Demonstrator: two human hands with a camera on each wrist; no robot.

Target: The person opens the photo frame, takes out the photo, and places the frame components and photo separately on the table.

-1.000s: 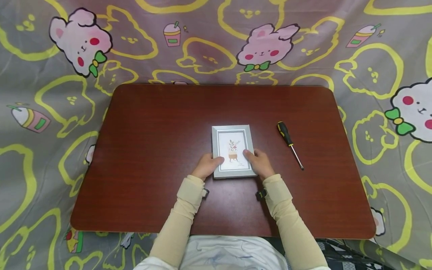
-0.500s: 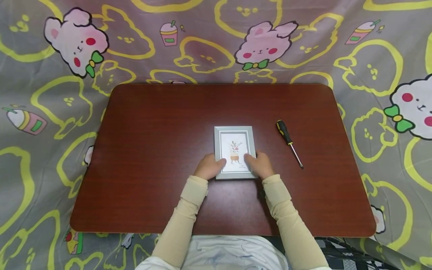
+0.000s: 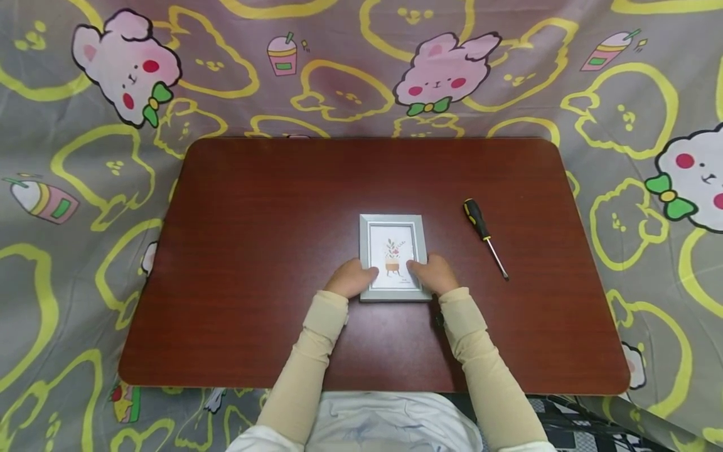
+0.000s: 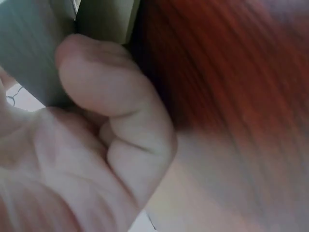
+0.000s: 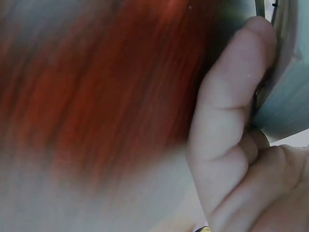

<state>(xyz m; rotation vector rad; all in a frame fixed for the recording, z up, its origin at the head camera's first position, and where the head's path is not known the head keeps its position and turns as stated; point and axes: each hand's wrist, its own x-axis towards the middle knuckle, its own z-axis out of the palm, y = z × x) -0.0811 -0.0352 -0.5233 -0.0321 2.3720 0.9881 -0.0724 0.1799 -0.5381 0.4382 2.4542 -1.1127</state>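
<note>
Patterned cloth (image 3: 347, 94) rises beyond the far edge of a red-brown table (image 3: 254, 251), and between that edge and the near one, slightly closer to the right edge than the left, is a silver picture frame (image 3: 394, 251), face up. The left hand (image 3: 347, 278) and right hand (image 3: 437, 275) pinch its opposite sides, thumbs over the front, fingers curled beneath; a black-and-yellow screwdriver (image 3: 486, 237) lies towards the table's right edge, tip pointing nearward.
</note>
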